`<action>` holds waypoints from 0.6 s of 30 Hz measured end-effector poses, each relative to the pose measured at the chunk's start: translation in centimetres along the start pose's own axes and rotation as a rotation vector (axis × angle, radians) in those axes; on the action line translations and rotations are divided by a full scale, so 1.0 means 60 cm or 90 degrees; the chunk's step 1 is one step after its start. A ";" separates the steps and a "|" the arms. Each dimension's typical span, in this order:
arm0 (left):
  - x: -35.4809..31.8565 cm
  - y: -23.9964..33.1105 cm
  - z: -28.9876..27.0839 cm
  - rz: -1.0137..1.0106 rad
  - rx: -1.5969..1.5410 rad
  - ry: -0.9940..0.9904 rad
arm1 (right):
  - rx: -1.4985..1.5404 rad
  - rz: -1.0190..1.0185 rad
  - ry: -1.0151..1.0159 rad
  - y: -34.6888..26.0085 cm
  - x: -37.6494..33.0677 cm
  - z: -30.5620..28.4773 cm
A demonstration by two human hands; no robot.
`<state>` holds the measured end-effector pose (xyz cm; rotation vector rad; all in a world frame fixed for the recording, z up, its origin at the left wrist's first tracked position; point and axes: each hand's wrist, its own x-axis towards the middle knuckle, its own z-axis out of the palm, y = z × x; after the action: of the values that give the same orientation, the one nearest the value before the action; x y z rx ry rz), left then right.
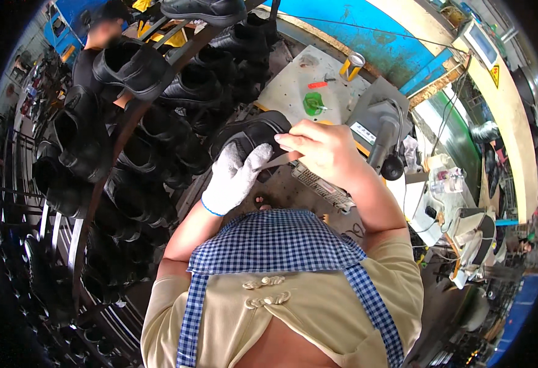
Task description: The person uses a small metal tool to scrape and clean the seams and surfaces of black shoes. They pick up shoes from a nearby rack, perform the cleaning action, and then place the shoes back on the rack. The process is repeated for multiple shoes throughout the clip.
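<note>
Your left hand (229,179) has its fingers clasping the shoe (253,130), about nine o'clock from your right hand (325,148), whose hold I cannot tell.

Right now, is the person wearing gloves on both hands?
No, the left hand wears a pale glove with a blue edge at the wrist, while the right hand is bare.

you are working in a shoe workshop, racks (101,184) holding black shoes (91,144), a stained worktable (287,86) standing ahead.
</note>
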<state>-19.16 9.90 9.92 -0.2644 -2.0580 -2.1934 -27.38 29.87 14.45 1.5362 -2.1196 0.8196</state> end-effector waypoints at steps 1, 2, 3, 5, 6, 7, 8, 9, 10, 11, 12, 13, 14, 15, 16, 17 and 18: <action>0.000 0.001 0.001 -0.006 -0.009 0.005 | -0.043 -0.018 -0.016 -0.003 0.003 0.001; 0.001 0.005 0.002 0.015 0.007 0.011 | -0.093 -0.052 -0.002 -0.003 0.002 0.009; 0.001 0.013 0.002 0.035 0.022 0.016 | -0.092 -0.030 -0.010 0.000 0.000 0.017; -0.002 0.015 0.001 0.025 0.012 0.011 | -0.090 0.020 -0.025 0.004 -0.014 0.035; -0.003 0.011 -0.001 -0.003 -0.014 0.001 | 0.130 0.105 -0.008 0.013 -0.018 0.042; -0.003 0.008 -0.001 -0.030 -0.042 -0.012 | 0.244 0.156 0.039 0.023 -0.027 0.055; -0.003 0.005 0.001 -0.035 -0.050 -0.007 | 0.361 0.203 0.089 0.032 -0.033 0.072; -0.002 0.003 0.003 -0.039 -0.058 -0.003 | 0.477 0.250 0.140 0.038 -0.040 0.084; -0.003 0.001 0.003 -0.046 -0.064 0.005 | 0.504 0.260 0.165 0.033 -0.035 0.087; -0.004 -0.001 0.003 -0.058 -0.058 0.017 | 0.411 0.259 0.144 0.028 -0.031 0.082; -0.004 -0.003 0.004 -0.070 -0.052 0.028 | 0.318 0.258 0.124 0.022 -0.028 0.073; -0.005 -0.005 0.005 -0.083 -0.046 0.037 | 0.224 0.257 0.105 0.014 -0.023 0.064; -0.006 -0.010 0.008 -0.075 0.003 0.079 | 0.199 0.246 0.115 0.007 -0.019 0.061; -0.008 -0.019 0.013 -0.067 0.052 0.120 | 0.174 0.234 0.124 0.001 -0.013 0.061; -0.007 -0.029 0.016 -0.058 0.100 0.159 | 0.146 0.223 0.134 -0.003 -0.013 0.060; -0.005 -0.042 0.017 0.025 0.191 0.179 | 0.243 0.295 0.105 -0.006 -0.018 0.060; -0.002 -0.057 0.015 0.110 0.282 0.198 | 0.342 0.365 0.076 -0.010 -0.026 0.060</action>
<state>-19.70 11.04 6.61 -0.0477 -2.1708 -1.5177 -26.26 28.49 10.94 1.0351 -2.3971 1.7429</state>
